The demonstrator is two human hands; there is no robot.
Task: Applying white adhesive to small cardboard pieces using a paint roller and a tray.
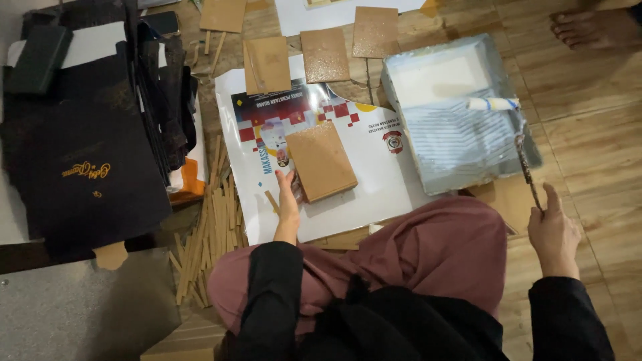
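Nearest are the person's black sleeves and a bent knee under soft pink cloth [441,254], down on the wooden floor [588,154].

The right hand [554,234] is shut around the thin metal handle of a paint roller [493,104]. The handle runs up and away from that grip, and the small white roller at its far end lies in a grey paint tray [401,73]. The tray has white paint in its far part and ribbed lines in the part closer to the grip.

The left hand [289,200] is not closed on anything. Its fingers are out flat and press the near edge of a brown board [319,159], which lies just past the fingertips on a shiny white poster [374,187] with red squares. The board is flat, square-cornered and looks a bit rough, like pressed wood.

I think the step in hand is loading the roller with paint while the board is held still. The next move would call for lifting the roller out of the tray and across, toward the other grip, without dripping.

Left of the left hand is a heap of thin wooden sticks [207,234]. Farther left sits a dark box [80,154]. Past the board, more brown boards [326,53] lie flat, some speckled and glossy. Far off, by the top edge, a bare foot [588,28] rests on the floor.
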